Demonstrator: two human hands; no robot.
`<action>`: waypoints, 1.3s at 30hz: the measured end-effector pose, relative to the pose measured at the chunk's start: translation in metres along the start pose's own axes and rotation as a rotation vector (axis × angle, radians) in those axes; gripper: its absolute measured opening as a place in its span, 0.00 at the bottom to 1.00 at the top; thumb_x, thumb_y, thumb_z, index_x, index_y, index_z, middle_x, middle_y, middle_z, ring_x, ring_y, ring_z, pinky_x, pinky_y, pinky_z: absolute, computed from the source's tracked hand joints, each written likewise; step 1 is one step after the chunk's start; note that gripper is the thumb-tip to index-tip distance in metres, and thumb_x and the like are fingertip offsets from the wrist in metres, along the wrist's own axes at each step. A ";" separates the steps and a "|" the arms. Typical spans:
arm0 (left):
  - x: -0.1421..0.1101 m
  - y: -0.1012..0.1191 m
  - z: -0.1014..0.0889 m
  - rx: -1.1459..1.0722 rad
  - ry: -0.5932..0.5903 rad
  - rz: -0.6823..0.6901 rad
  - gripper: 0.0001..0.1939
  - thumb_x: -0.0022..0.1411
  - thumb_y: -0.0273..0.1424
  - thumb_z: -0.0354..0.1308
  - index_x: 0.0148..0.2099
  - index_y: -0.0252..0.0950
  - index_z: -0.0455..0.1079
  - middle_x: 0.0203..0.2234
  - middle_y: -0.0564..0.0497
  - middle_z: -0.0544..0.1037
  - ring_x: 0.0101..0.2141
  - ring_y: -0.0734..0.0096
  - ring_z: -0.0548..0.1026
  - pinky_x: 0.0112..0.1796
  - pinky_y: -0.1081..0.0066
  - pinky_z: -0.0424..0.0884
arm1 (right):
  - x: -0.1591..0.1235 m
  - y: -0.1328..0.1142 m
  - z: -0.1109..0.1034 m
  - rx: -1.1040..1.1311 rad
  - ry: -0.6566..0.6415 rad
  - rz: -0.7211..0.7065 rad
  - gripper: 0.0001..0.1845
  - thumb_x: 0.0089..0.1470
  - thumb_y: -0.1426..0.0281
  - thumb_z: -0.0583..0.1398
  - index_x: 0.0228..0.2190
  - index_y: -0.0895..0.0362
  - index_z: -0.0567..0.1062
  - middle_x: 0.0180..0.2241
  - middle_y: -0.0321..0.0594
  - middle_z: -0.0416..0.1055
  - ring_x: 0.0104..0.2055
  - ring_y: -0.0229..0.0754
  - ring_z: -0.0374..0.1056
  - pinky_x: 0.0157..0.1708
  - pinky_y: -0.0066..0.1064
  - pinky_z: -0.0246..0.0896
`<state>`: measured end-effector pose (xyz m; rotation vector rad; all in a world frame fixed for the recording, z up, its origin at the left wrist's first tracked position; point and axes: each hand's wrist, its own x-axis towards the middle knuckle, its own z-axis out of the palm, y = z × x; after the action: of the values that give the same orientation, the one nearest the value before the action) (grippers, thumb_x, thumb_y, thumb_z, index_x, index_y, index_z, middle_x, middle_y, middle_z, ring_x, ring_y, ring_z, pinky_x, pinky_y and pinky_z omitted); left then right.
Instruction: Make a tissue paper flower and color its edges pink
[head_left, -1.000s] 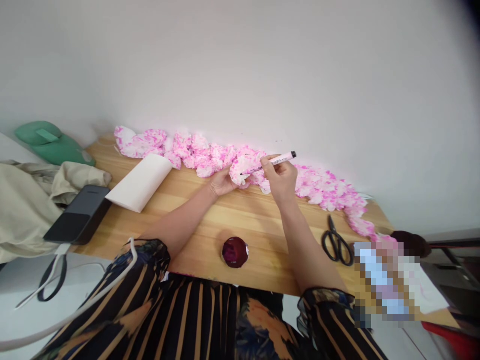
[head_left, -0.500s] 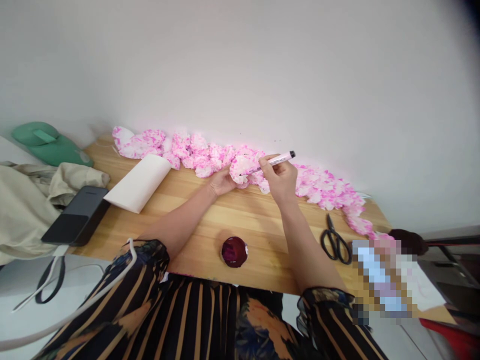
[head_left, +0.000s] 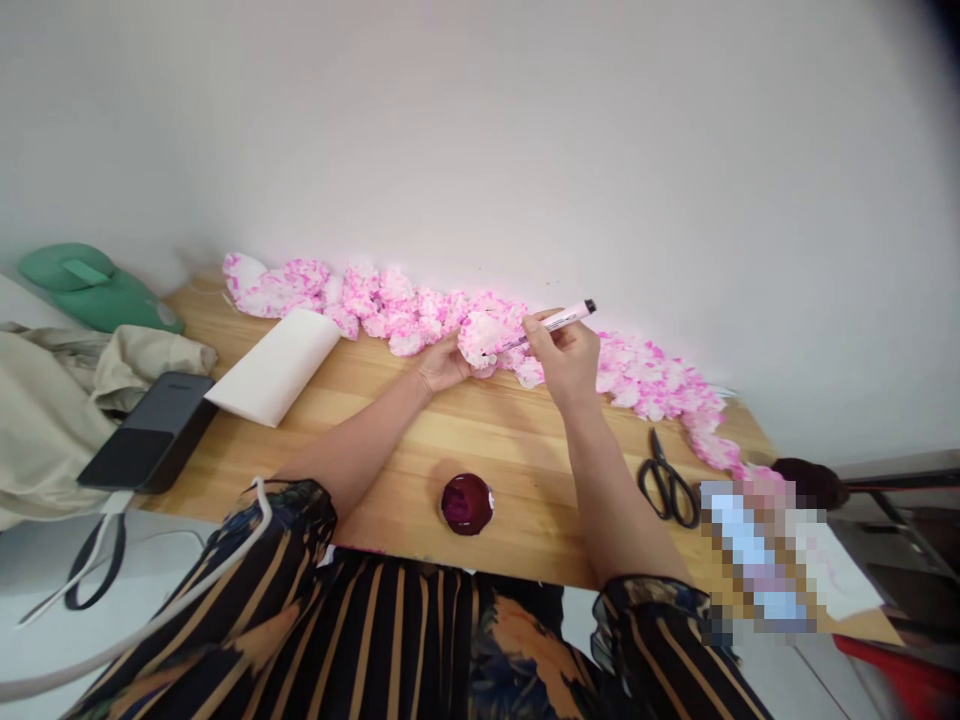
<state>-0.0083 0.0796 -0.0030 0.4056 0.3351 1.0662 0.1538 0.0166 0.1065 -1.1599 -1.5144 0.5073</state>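
My left hand (head_left: 445, 366) is closed around the near side of a white and pink paper flower (head_left: 480, 335), holding it up at the middle of the table. Between the fingers of my right hand (head_left: 568, 358) is a pink-barrelled marker (head_left: 568, 317) with a black end. Its dark tip points left and down and meets the flower's lower petals. Behind both hands a long row of pink-tinted paper flowers (head_left: 360, 290) runs along the wall. A small round pot of dark purple liquid (head_left: 466, 504) stands on the table between my forearms.
Black-handled scissors (head_left: 667, 485) lie right of my right forearm, near a blurred-out item (head_left: 757, 560). To the left are a folded white paper (head_left: 276, 365), a black power bank (head_left: 150, 432) with a cable, beige cloth (head_left: 52, 410) and a green object (head_left: 94, 285). The wooden table (head_left: 390, 450) meets the wall.
The marker has shifted very slightly right with my right hand, its tip still at the flower. My left hand keeps its hold. The whole view has drifted a little.
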 end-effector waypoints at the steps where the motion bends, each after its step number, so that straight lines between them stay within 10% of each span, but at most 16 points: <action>1: 0.000 0.000 0.000 -0.003 -0.001 0.002 0.21 0.68 0.23 0.51 0.60 0.30 0.70 0.39 0.44 0.84 0.37 0.61 0.81 0.50 0.55 0.75 | 0.000 0.002 0.001 -0.010 -0.005 0.001 0.16 0.53 0.56 0.66 0.28 0.56 0.77 0.20 0.32 0.67 0.22 0.34 0.60 0.23 0.28 0.56; 39: 0.000 0.000 -0.002 -0.011 0.009 -0.051 0.17 0.69 0.26 0.51 0.57 0.29 0.71 0.39 0.40 0.83 0.39 0.57 0.82 0.49 0.53 0.74 | 0.008 0.007 -0.002 0.205 0.110 0.104 0.21 0.50 0.50 0.68 0.29 0.55 0.76 0.16 0.28 0.62 0.19 0.33 0.58 0.21 0.29 0.57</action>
<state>-0.0092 0.0804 -0.0051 0.3802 0.3457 1.0199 0.1585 0.0258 0.1055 -1.0914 -1.2814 0.6437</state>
